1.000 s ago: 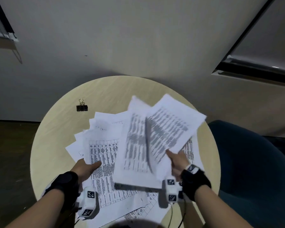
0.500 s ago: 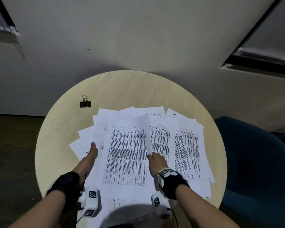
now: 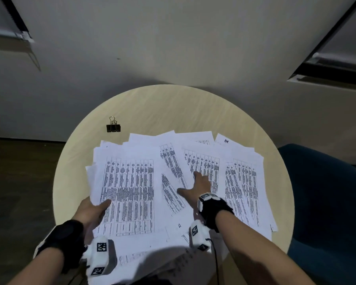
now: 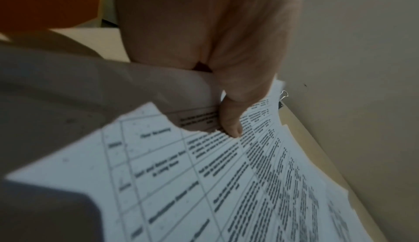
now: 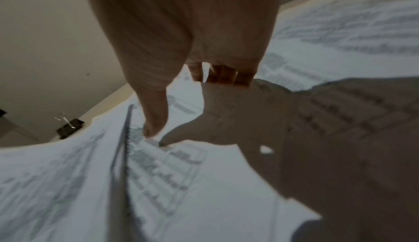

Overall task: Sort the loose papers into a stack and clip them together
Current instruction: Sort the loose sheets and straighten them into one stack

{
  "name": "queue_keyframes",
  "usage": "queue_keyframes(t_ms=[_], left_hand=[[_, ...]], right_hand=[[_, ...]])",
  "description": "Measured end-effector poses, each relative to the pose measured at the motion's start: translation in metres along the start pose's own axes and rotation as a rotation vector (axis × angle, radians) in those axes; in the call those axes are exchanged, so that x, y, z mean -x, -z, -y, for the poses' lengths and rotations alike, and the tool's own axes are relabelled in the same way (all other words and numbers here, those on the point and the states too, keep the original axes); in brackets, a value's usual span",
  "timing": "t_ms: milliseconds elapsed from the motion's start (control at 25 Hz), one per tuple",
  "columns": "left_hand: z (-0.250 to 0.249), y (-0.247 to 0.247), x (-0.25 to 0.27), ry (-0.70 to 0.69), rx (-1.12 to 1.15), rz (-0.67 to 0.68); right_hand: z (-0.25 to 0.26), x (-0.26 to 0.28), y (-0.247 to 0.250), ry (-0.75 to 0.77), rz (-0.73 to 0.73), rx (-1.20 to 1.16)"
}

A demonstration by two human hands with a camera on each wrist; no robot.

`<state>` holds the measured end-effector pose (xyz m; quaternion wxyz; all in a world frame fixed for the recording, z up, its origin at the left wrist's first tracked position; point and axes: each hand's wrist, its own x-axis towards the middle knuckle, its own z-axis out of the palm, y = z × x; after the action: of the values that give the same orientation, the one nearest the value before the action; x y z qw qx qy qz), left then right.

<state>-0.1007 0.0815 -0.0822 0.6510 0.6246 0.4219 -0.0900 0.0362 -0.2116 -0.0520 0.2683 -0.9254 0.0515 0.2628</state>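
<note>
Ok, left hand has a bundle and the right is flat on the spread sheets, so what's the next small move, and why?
Probably slide the sheet under the right hand leftward onto the bundle that the left hand grips. Loose papers lie fanned at differing angles across the right of the table, so the stack isn't gathered; the binder clip sits untouched at the far left.

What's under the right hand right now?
The right hand rests flat, fingers spread, on loose printed papers fanned over the round table. More sheets overlap beneath them; how many, and the tabletop directly below, are covered.
</note>
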Motion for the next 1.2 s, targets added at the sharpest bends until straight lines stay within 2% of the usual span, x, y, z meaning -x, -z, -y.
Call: queue_keyframes(t_ms=[120,200,240,320,480,600,680,760,920,1040,1120,1200], left_hand=[[-0.001,0.001,0.000,0.036,0.005,-0.052],[-0.007,-0.006,0.003,0.046,0.003,-0.041],[-0.007,-0.006,0.002,0.059,0.022,-0.030],[-0.004,0.000,-0.001,0.066,0.045,-0.041],[0.010,0.022,-0.022,0.050,0.093,-0.045],[0.002,0.020,-0.018,0.034,0.049,-0.044],[-0.002,0.010,-0.014,0.002,0.010,-0.024],[-0.008,-0.006,-0.008,-0.034,-0.033,-0.007],[-0.022,-0.032,0.007,-0.065,-0.020,-0.023],[-0.029,-0.041,0.010,0.006,-0.014,0.023],[-0.024,-0.042,0.004,0.085,-0.038,0.051],[-0.017,-0.038,-0.003,0.177,0.066,0.123]], right_hand=[[0.017,-0.001,-0.019,0.031,0.139,-0.045],[0.022,0.001,-0.022,0.088,0.237,0.071],[0.019,0.001,-0.019,0.104,0.237,0.124],[0.005,-0.003,-0.006,0.059,0.139,0.039],[-0.043,-0.005,0.050,-0.039,-0.206,-0.411],[-0.073,0.000,0.091,-0.087,-0.300,-0.519],[-0.077,0.008,0.101,-0.124,-0.253,-0.572],[-0.063,0.025,0.094,-0.066,-0.162,-0.513],[-0.018,0.067,0.045,-0.031,0.085,-0.298],[-0.004,0.071,0.010,0.027,0.313,0.062],[-0.003,0.063,-0.008,0.032,0.323,0.143],[-0.004,0.057,-0.016,0.014,0.269,0.149]])
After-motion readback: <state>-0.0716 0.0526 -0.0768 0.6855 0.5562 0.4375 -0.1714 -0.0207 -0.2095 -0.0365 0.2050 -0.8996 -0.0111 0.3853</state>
